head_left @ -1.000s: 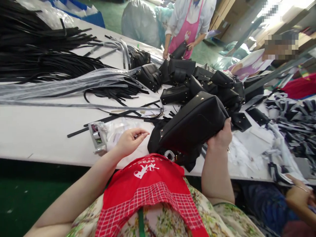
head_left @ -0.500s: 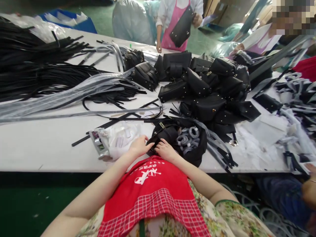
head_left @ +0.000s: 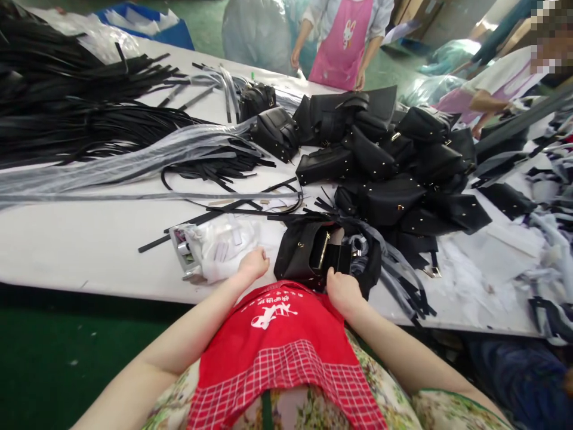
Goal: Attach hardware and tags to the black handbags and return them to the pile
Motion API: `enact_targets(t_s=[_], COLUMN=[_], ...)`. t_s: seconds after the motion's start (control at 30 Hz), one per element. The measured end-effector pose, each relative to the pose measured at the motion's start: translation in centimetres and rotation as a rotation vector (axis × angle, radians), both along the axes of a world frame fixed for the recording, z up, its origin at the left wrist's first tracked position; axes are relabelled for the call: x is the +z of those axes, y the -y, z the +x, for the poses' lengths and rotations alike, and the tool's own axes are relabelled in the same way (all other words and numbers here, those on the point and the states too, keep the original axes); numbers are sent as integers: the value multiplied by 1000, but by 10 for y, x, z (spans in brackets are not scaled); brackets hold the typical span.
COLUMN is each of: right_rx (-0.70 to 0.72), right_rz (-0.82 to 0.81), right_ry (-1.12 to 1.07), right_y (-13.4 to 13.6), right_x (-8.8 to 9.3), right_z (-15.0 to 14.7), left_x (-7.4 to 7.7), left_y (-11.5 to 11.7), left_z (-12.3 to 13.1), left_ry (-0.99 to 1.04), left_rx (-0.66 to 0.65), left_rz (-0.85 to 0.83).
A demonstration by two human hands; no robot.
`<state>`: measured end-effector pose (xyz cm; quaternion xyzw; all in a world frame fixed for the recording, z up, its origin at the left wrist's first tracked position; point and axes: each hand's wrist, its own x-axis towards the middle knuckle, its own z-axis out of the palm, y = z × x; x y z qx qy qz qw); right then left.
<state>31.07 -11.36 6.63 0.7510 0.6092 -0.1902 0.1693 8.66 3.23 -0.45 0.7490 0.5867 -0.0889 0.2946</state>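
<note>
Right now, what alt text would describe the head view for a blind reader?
The person's right hand touches an open black handbag; the left hand is beside it. Beyond are piled black handbags, bundled black straps and a pink-aproned co-worker.

On the table (head_left: 111, 248), at the left: strap bundles (head_left: 49, 122), with strips (head_left: 111, 164) laid along their near side. Past the far edge, a bin (head_left: 173, 39). Toward the front edge, from left to right: a tray (head_left: 177, 257), plastic film (head_left: 224, 245) against it, the left hand (head_left: 255, 263), a handbag (head_left: 293, 257) with the right hand (head_left: 344, 292) at its near side, then rings (head_left: 359, 243). Behind and rightward, heaped handbags (head_left: 380, 198) (with a co-worker (head_left: 338, 51) beyond, across the table). Farther right, paper sheets (head_left: 519, 239).
</note>
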Motion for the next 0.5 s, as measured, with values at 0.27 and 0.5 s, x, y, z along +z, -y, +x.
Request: enact_targets(t_s=[0.27,0.5], right_rx=[97,60], right_rz=[-53,-17], right_ry=[-362,-645], right_y=[-20,-39], right_x=[-28,-47], right_z=[23,-6], left_x=[8,25], left_y=[3,2], left_z=[16,41], left_ry=[116,113], left_rx=[-142,-190], left_rz=[-54,-94])
